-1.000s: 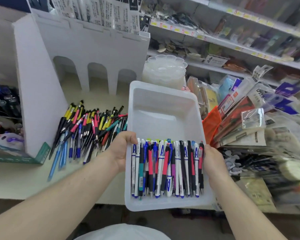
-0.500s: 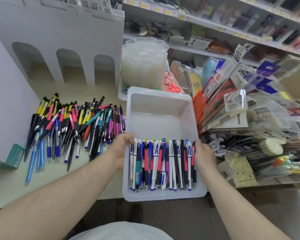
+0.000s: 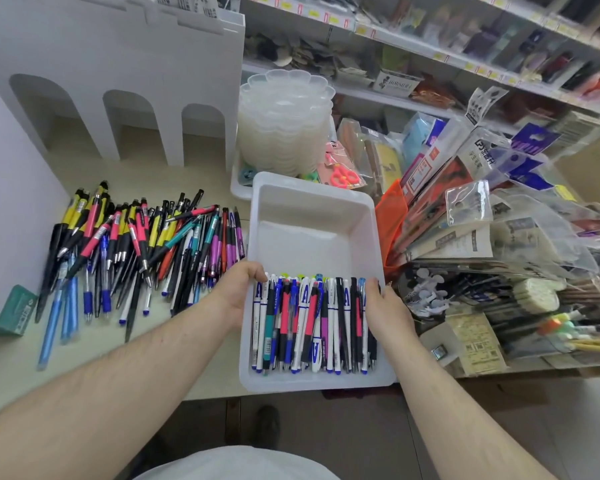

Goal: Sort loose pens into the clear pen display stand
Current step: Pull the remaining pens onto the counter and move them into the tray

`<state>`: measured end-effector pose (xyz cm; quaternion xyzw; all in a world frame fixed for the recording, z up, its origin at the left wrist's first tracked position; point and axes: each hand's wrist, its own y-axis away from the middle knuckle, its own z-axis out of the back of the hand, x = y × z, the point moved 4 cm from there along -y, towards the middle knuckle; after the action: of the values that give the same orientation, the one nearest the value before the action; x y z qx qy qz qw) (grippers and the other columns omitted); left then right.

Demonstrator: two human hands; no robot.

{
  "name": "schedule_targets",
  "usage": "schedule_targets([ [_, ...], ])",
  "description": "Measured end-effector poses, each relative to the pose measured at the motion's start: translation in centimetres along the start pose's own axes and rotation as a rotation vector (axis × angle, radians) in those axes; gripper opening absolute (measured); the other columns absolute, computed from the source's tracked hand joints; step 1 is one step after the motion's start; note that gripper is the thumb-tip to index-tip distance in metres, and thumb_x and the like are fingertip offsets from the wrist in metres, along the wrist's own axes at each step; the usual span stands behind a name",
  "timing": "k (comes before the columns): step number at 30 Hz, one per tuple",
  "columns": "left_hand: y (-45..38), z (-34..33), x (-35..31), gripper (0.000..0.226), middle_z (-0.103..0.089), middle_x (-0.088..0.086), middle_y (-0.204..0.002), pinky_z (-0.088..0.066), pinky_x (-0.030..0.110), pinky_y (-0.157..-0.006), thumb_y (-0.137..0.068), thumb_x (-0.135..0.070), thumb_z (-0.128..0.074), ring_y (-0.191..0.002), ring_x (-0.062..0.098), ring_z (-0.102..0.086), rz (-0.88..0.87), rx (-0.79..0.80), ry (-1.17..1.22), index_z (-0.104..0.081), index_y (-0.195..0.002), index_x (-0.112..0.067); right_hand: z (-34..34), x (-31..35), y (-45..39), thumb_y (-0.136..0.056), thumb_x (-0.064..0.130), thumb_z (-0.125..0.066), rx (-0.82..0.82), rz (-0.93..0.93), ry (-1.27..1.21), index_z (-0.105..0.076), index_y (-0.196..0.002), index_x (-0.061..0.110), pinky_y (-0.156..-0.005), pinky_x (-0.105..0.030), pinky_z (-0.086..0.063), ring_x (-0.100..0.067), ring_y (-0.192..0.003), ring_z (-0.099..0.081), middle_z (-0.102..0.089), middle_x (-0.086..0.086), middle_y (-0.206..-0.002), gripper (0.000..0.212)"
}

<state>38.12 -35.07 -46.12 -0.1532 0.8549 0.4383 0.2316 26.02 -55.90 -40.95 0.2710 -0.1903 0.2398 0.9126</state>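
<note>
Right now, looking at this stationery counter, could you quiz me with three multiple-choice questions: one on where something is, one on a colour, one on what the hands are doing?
1. Where is the loose pen pile?
A. left of the white tray
B. inside the tray
C. on the top shelf

2. What colour are the scissors beyond the tray?
A. green
B. pink
C. black

3. What are the hands doing?
A. hanging idle
B. each lifting one pen
C. gripping the tray's sides

Answers: 1 A, the pile lies on the counter left of the white tray. 2 B, their handles are bright pink. 3 C, the left hand and right hand curl their fingers over opposite rims.
</note>
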Motion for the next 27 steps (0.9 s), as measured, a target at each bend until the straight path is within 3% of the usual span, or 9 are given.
schedule_targets([
  [3,0.2,0.4,-0.1,0.029,-0.054,0.009,-0.078,-0.055,0.038,-0.063,-0.063,-0.014,-0.053,-0.066,0.027,-0.061,-0.013,-0.045,-0.021,-0.046,-0.091,-0.012,-0.2,0.2,-0.1,-0.099,0.062,-0.023,0.019,-0.005,-0.001,-0.031,-0.154,0.013,-0.113,-0.046,-0.033,-0.032,-0.142,-0.037,-0.040,-0.011,-0.155,0.074],
  [6,0.0,1.4,-0.6,0.072,-0.061,0.012,-0.120,-0.051,0.054,-0.091,-0.054,-0.016,-0.060,-0.108,0.034,-0.062,-0.143,-0.150,-0.101,-0.049,-0.125,-0.017,-0.2,0.6,-0.4,-0.099,0.063,-0.023,0.034,0.024,0.007,-0.038,-0.150,0.008,-0.111,-0.043,-0.035,-0.031,-0.139,-0.041,-0.044,-0.012,-0.152,0.077],
  [8,0.0,1.6,-1.0,0.068,-0.056,0.008,-0.130,-0.041,0.060,-0.104,-0.062,-0.011,-0.057,-0.124,0.036,-0.052,-0.230,-0.203,-0.146,-0.048,-0.129,-0.022,0.0,1.1,-0.5,-0.099,0.063,-0.023,0.048,0.053,0.058,-0.041,-0.147,0.004,-0.108,-0.040,-0.036,-0.031,-0.137,-0.042,-0.046,-0.015,-0.150,0.078],
  [12,0.8,0.6,-1.3,0.073,-0.048,0.003,-0.141,-0.035,0.061,-0.109,-0.069,-0.010,-0.056,-0.130,0.032,-0.045,-0.253,-0.245,-0.191,-0.043,-0.140,-0.017,0.9,1.7,0.1,-0.099,0.065,-0.023,0.089,0.050,0.262,-0.045,-0.144,0.003,-0.105,-0.039,-0.038,-0.033,-0.133,-0.047,-0.049,-0.017,-0.146,0.079],
  [16,0.7,0.5,-1.3,0.069,-0.052,0.004,-0.136,-0.036,0.060,-0.108,-0.070,-0.010,-0.054,-0.126,0.030,-0.047,-0.271,-0.239,-0.198,-0.046,-0.138,-0.015,2.3,2.9,1.8,-0.095,0.067,-0.031,-0.115,0.137,0.441,-0.061,-0.115,0.009,-0.082,-0.039,-0.050,-0.030,-0.097,-0.059,-0.065,-0.009,-0.106,0.068],
  [19,0.8,0.5,-1.4,0.060,-0.056,0.002,-0.133,-0.037,0.058,-0.107,-0.071,-0.010,-0.053,-0.122,0.027,-0.050,-0.278,-0.238,-0.201,-0.049,-0.131,-0.012,2.8,4.7,3.5,-0.096,0.057,-0.044,-0.222,0.262,0.286,-0.059,-0.130,0.014,-0.096,-0.039,-0.048,-0.026,-0.115,-0.057,-0.063,-0.007,-0.127,0.057],
  [21,0.7,0.6,-1.5,0.056,-0.058,0.006,-0.131,-0.039,0.059,-0.106,-0.073,-0.008,-0.052,-0.121,0.030,-0.051,-0.275,-0.231,-0.215,-0.053,-0.129,-0.015,2.5,6.1,4.3,-0.098,0.049,-0.049,-0.178,0.306,0.099,-0.055,-0.138,0.013,-0.104,-0.036,-0.041,-0.020,-0.127,-0.052,-0.057,-0.004,-0.138,0.054],
  [24,1.4,0.7,-1.8,0.041,-0.060,0.009,-0.120,-0.046,0.051,-0.099,-0.080,-0.005,-0.049,-0.115,0.031,-0.055,-0.238,-0.190,-0.143,-0.059,-0.117,-0.020,0.6,8.2,5.2,-0.100,0.043,-0.052,-0.064,0.347,-0.084,-0.056,-0.137,0.015,-0.102,-0.029,-0.039,-0.015,-0.124,-0.053,-0.059,0.000,-0.137,0.047],
  [27,2.0,1.4,-2.0,0.075,-0.046,0.008,-0.144,-0.033,0.050,-0.113,-0.072,-0.015,-0.058,-0.133,0.031,-0.044,-0.167,-0.125,-0.162,-0.040,-0.145,-0.016,-1.6,10.3,6.5,-0.099,0.041,-0.052,-0.015,0.368,-0.167,-0.058,-0.134,0.018,-0.096,-0.026,-0.039,-0.011,-0.121,-0.054,-0.061,0.004,-0.132,0.042],
])
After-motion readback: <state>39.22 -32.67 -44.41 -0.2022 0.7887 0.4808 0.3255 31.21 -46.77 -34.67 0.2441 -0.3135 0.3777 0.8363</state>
